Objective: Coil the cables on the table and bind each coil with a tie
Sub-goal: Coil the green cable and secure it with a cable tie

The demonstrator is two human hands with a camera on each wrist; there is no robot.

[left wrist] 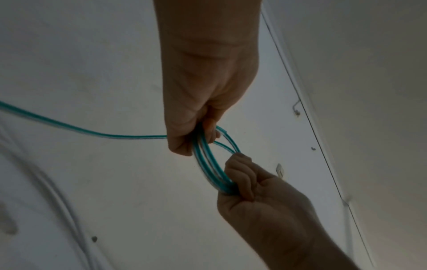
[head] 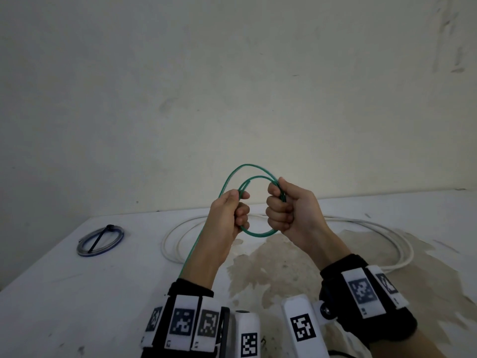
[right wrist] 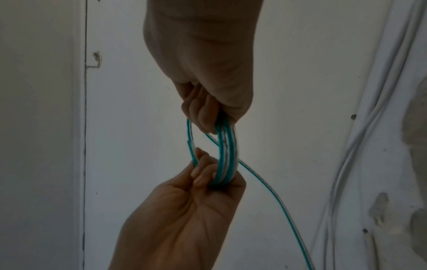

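A thin green cable (head: 259, 233) is wound into a small coil of a few loops, held up above the white table (head: 77, 293). My left hand (head: 236, 208) grips the coil's left side, fingers curled round the strands (left wrist: 208, 159). On the right side my right hand (head: 278, 205) is fisted round the bundled loops (right wrist: 226, 155). The cable's loose tail (head: 196, 244) runs down past my left forearm to the table; its far end is hidden. One cut end (right wrist: 190, 144) sticks out near my left thumb. No tie is in either hand.
A long white cable (head: 402, 244) lies in wide loose loops across the table behind my hands. At the far left sits a clear-blue coil (head: 100, 240) bound with a black tie. A brown stain (head: 271, 267) marks the tabletop under my hands. A wall rises behind the table.
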